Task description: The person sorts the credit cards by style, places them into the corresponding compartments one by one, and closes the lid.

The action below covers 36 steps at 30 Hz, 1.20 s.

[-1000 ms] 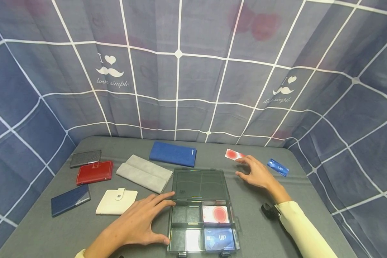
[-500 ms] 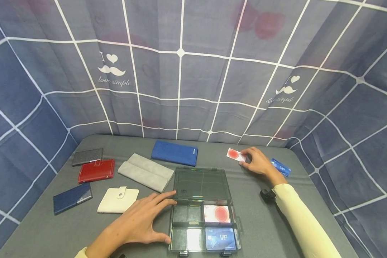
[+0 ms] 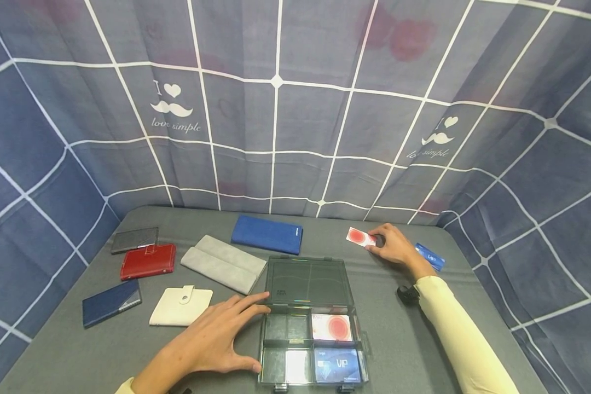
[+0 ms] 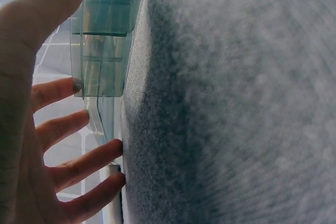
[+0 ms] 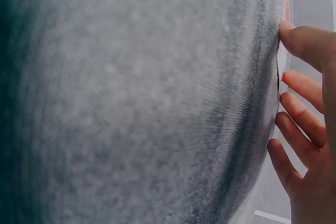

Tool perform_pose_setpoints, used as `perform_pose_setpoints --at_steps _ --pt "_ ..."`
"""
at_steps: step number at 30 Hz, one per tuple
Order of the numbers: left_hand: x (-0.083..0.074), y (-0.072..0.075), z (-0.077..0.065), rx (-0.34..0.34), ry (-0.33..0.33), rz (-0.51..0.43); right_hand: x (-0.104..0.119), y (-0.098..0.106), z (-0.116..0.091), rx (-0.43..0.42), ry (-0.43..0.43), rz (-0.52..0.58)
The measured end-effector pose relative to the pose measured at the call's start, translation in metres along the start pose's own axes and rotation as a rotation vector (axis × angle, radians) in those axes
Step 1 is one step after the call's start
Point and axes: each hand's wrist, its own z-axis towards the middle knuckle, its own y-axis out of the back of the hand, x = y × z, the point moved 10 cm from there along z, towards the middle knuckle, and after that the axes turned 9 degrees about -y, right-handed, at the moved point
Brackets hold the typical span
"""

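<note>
At the far right of the table, my right hand (image 3: 393, 244) pinches the right end of a white card (image 3: 358, 236) with a red circle, thumb and index finger at its edges. The card lies flat, partly hidden under the fingers. My left hand (image 3: 216, 338) spreads its fingers along the left side of a clear green divided box (image 3: 311, 345), thumb at the lower corner and fingertips near the hinge. Its lid (image 3: 307, 282) is folded back. Inside, a red-circle card (image 3: 331, 327) lies in the upper right compartment and a blue VIP card (image 3: 337, 365) in the lower right.
Another blue VIP card (image 3: 430, 257) lies beside my right hand. On the left are a grey cardholder (image 3: 134, 241), a red wallet (image 3: 148, 261), a navy cardholder (image 3: 111, 303) and a cream wallet (image 3: 180, 306). A grey folded wallet (image 3: 224, 264) and a blue wallet (image 3: 266, 234) lie behind the box.
My right thumb and fingers have closed in on the right end of the red-circle card, which stays about where it lay. My left hand stays at the box.
</note>
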Motion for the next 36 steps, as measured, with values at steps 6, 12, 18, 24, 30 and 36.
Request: perform_pose_setpoints --at_steps 6,12,18,24,30,36 --pt "-0.001 0.001 0.0 -0.01 -0.005 0.006 -0.002 0.001 0.0 -0.011 -0.01 -0.004" --pt "0.0 0.0 0.0 -0.011 -0.006 0.004 0.003 0.004 -0.005 -0.018 -0.018 -0.062" --pt "0.002 -0.001 0.001 -0.002 0.005 -0.003 0.009 0.009 -0.014 -0.031 0.014 -0.069" --pt "0.001 0.0 0.0 -0.01 -0.002 0.001 0.016 0.01 -0.026 -0.041 0.045 -0.049" --pt "0.0 0.001 0.0 -0.006 0.001 0.006 0.029 0.012 -0.042 -0.064 0.107 -0.036" --pt "0.001 -0.001 -0.001 0.004 0.011 0.005 0.044 0.018 -0.063 -0.103 0.167 -0.025"
